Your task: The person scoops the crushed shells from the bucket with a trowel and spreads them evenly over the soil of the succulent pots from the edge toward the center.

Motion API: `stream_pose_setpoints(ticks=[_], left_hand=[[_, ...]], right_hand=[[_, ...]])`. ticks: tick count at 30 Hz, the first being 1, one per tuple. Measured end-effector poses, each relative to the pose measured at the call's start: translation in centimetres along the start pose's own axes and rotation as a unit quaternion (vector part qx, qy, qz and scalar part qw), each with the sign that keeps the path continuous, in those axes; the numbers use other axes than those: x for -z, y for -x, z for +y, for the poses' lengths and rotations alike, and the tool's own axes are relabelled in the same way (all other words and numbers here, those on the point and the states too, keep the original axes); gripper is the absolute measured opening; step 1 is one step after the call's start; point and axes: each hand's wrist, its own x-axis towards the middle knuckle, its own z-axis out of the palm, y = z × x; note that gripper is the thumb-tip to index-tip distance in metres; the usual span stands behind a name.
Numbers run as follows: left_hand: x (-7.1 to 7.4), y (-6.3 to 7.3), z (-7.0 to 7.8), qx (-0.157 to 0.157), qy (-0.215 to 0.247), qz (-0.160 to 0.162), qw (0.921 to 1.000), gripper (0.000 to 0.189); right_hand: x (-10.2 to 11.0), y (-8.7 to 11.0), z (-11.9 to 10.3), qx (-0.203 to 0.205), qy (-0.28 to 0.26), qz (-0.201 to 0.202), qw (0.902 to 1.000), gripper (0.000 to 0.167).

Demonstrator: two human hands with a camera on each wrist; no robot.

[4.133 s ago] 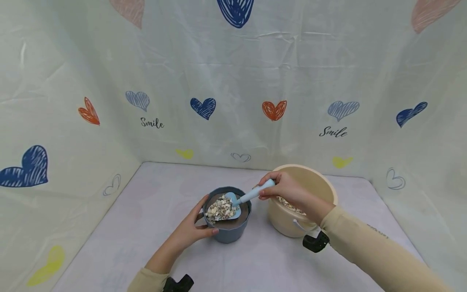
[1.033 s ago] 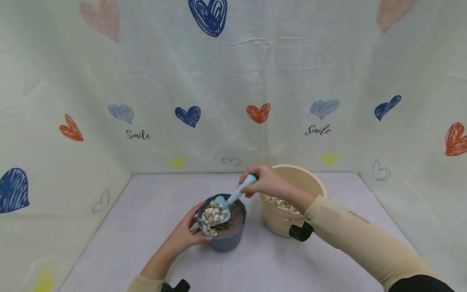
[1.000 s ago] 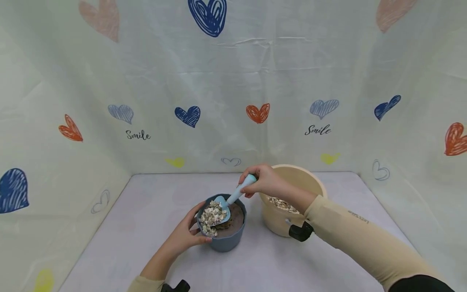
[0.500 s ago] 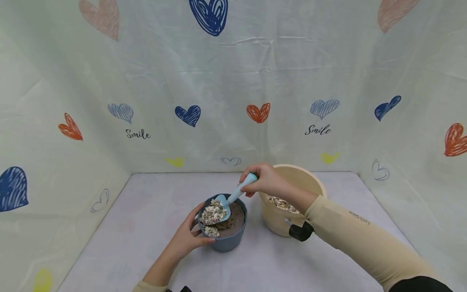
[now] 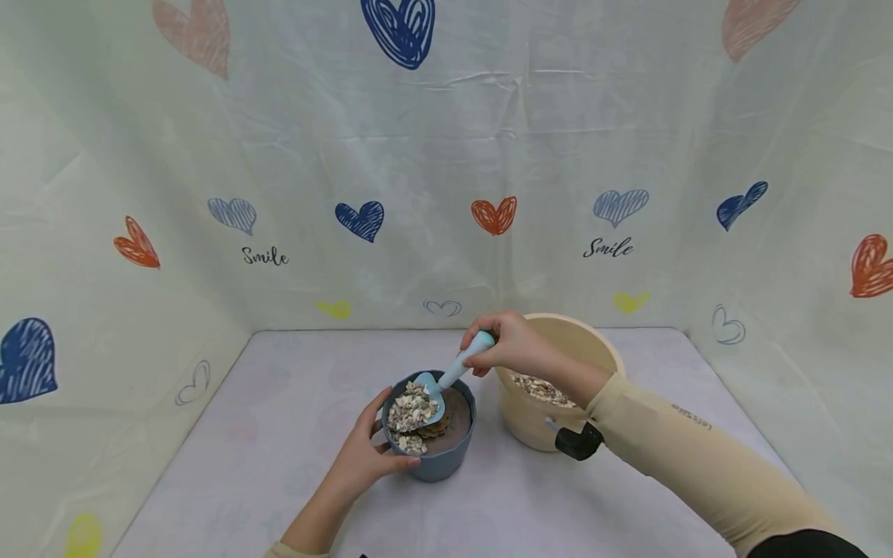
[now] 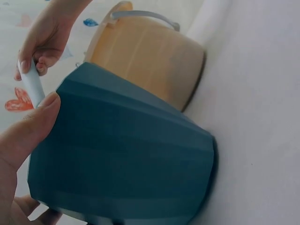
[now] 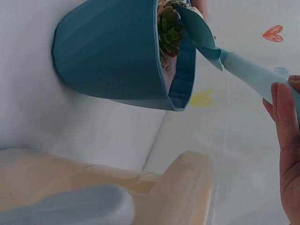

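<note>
My left hand (image 5: 371, 457) grips the left side of a blue-grey flower pot (image 5: 441, 466), thumb at the near rim. The pot stands on the table. My right hand (image 5: 508, 344) holds a light blue small garden shovel (image 5: 460, 369) by its handle, blade tilted down inside the pot's rim. Pale, chunky potting grit (image 5: 412, 408) lies on the blade, and more of it sits below along the pot's left side. A green succulent (image 7: 169, 32) shows beside the blade in the right wrist view; brownish soil (image 5: 456, 422) covers the pot's right part.
A cream bucket (image 5: 519, 422) with a handle stands to the right of the pot, under my right forearm. Loose grit (image 5: 543, 390) lies in it. A white cloth (image 5: 279, 395) covers the table, and a heart-printed curtain (image 5: 432, 256) hangs behind.
Since the earliest frame the blade has shifted left and tilted, and some grit has come down on the pot's left side, with the succulent showing. Lately the shovel and pot have edged slightly right.
</note>
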Motion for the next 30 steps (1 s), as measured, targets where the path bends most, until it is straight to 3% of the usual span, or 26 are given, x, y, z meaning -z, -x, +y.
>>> stream_pose_setpoints(ticks=[11,30], left_hand=[[-0.9,0.3,0.3,-0.001,-0.011,0.019,0.9998,0.113],[-2.7,0.9,0.9,0.010,-0.034,0.057,0.9978,0.118]], right_hand=[[0.1,0.6,-0.3,0.019,0.008,-0.011,0.9997,0.013],[0.3,0.6,-0.1,0.002,-0.001,0.007,1.0000,0.013]])
